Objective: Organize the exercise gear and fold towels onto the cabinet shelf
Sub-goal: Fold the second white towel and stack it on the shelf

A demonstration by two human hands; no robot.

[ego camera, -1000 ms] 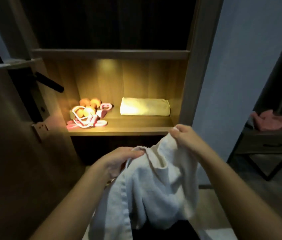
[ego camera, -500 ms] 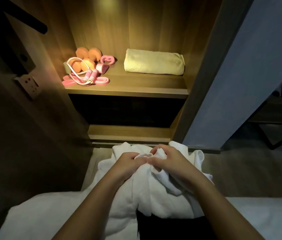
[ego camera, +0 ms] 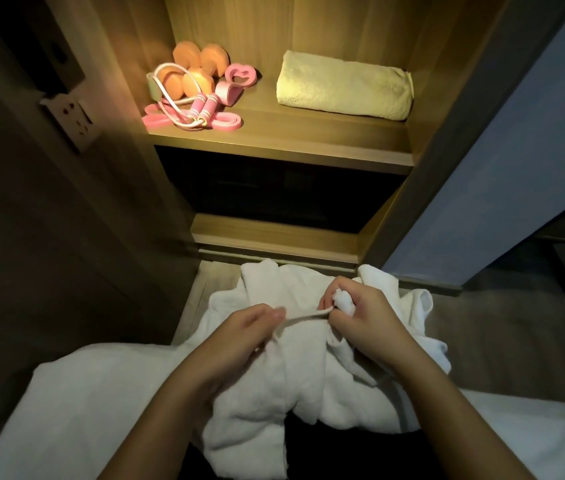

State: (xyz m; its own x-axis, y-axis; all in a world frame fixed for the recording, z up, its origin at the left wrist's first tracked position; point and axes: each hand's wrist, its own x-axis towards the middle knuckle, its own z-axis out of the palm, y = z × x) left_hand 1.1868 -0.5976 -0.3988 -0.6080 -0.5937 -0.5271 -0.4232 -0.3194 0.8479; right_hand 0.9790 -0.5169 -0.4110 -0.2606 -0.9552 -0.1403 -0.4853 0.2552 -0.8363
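Crumpled white terry towel [ego camera: 274, 379]: low in front of the cabinet base, its near part lying over the edge of the white bed [ego camera: 83, 410], not on the shelf.

Left hand [ego camera: 239, 337]: fingers pinched together on a narrow hem strip of the towel. The strip runs taut to the right hand [ego camera: 365, 322].

Right hand: fingers curled tight around a wad of the same towel.

Lit wooden cabinet shelf [ego camera: 291, 138], right side: 1 folded pale yellow towel [ego camera: 343, 86], lying flat.

Shelf, left side: orange dumbbells [ego camera: 201, 69] at the back, a pink-handled skipping rope [ego camera: 203, 110] in front, and a flat pink resistance band [ego camera: 220, 124] beneath the handles. This cluster sits apart from the yellow towel.

White wall socket plate [ego camera: 69, 121] on the dark panel at left.
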